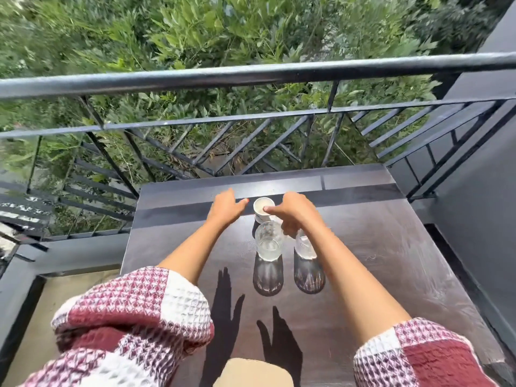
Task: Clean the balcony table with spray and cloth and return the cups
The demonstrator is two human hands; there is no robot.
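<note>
The left hand (226,208) is spread just left of the white cup (264,209) at the far side of the table (391,247), fingers straight, holding nothing. A clear glass (268,244) stands just nearer than the cup. The right hand (293,215), right of the cup, has one fingertip on its rim. Its other fingers curl over a second glass (305,248), and I cannot tell whether they grip it.

Nearer than the white cup (264,208), the left glass (268,244) and right glass (305,247) block the approach; the table (391,247) lies bare either side. Beyond it stands the railing (251,118).
</note>
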